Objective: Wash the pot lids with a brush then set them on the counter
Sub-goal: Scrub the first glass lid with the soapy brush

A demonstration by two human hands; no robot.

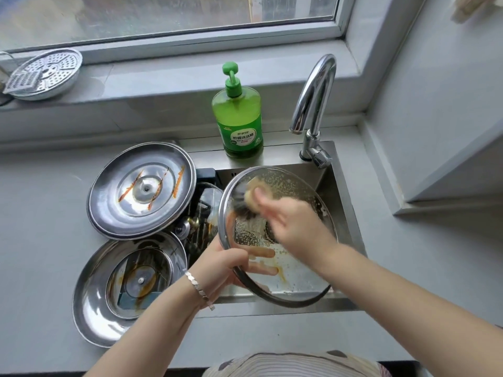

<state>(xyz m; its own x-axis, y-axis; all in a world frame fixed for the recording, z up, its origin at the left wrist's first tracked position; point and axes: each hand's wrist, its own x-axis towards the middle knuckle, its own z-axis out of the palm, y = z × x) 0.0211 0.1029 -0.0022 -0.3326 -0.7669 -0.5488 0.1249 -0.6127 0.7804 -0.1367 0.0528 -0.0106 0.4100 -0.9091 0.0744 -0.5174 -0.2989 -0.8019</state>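
Glass lid (296,270), soapy, tilted over sink (337,191), apparently to drain: left hand (226,265) clamps its seven-o'clock rim to steady it, right hand (296,221) wraps brush (253,197), scrubbing; two stained steel lids (141,189) wait at nine o'clock.

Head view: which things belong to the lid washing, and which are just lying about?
In the job: glass lid, held by the left hand; brush in the right hand; upper steel lid, lower steel lid, both stained; sink.
Lying about: soap bottle, faucet, steamer plate and grater on the sill.
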